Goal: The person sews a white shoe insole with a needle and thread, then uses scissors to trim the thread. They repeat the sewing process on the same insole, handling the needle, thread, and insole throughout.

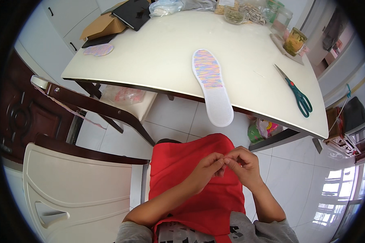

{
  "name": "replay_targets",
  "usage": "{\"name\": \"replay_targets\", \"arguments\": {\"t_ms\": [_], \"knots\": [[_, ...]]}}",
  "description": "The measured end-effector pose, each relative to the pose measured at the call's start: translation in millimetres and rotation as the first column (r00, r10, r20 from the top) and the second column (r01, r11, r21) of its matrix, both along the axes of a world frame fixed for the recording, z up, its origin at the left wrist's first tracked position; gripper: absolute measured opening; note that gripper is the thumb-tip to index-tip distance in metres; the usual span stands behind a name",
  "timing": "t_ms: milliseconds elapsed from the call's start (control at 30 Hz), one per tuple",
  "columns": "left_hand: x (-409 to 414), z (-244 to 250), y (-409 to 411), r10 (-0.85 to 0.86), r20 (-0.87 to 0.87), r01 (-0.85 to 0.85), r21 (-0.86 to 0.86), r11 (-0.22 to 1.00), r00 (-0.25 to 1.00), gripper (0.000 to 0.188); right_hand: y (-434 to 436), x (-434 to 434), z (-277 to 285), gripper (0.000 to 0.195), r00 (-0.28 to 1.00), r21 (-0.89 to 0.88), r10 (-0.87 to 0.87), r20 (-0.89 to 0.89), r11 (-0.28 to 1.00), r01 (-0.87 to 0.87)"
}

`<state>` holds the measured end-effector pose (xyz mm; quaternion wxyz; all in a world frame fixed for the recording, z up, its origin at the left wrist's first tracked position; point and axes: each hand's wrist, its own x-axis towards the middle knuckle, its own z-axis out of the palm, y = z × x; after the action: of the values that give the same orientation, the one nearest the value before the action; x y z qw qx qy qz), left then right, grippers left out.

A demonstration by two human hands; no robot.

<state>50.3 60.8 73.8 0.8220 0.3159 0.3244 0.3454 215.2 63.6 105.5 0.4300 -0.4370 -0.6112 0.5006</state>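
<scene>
Over the red apron (182,182) on my lap, my left hand (211,167) and my right hand (244,165) meet, thumbs and forefingers pinched together at the tips. Whatever lies between the fingertips is too small to make out. Beyond the hands, a shoe insole (211,82) with a multicoloured stitched front and a white heel lies on the table, its heel jutting over the near edge. Scissors with green handles (301,98) rest to its right, blades pointing away. A short pale thread (258,74) lies between insole and scissors. A second multicoloured insole (99,50) is at the table's far left.
The white table (158,54) has a dark-edged rim. A cardboard box (105,27) and black folder (132,13) stand at back left; a glass bowl (234,15), plastic bags (165,7) and a glass jar (295,42) along the back and right. Chairs (79,179) flank my left.
</scene>
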Motion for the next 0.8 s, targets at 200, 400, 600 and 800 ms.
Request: {"name": "replay_targets", "arguments": {"t_ms": [200,400,600,800], "knots": [[14.5,-19.3,-4.0,-0.044,0.021,0.047,-0.169,0.985,0.999,0.015,-2.4,10.8,-36.6,0.002,0.999,-0.276,-0.047,-0.012,0.96,0.042],[-6.6,-25.5,-4.4,0.006,-0.086,-0.021,-0.167,0.986,0.996,0.013,35.3,100.7,-120.7,0.008,0.962,-0.766,-0.273,0.021,0.613,0.191],[-45.9,-46.3,-11.5,0.133,-0.101,-0.157,-0.294,0.943,0.986,0.011,85.7,208.9,-144.3,0.009,0.862,-0.689,-0.476,0.173,0.567,0.451],[-76.1,-45.5,-14.3,0.298,-0.16,-0.329,-0.24,0.913,0.941,0.013,130.4,270.1,-182.5,0.015,0.84,-0.78,-0.528,0.125,0.471,0.413]]}}
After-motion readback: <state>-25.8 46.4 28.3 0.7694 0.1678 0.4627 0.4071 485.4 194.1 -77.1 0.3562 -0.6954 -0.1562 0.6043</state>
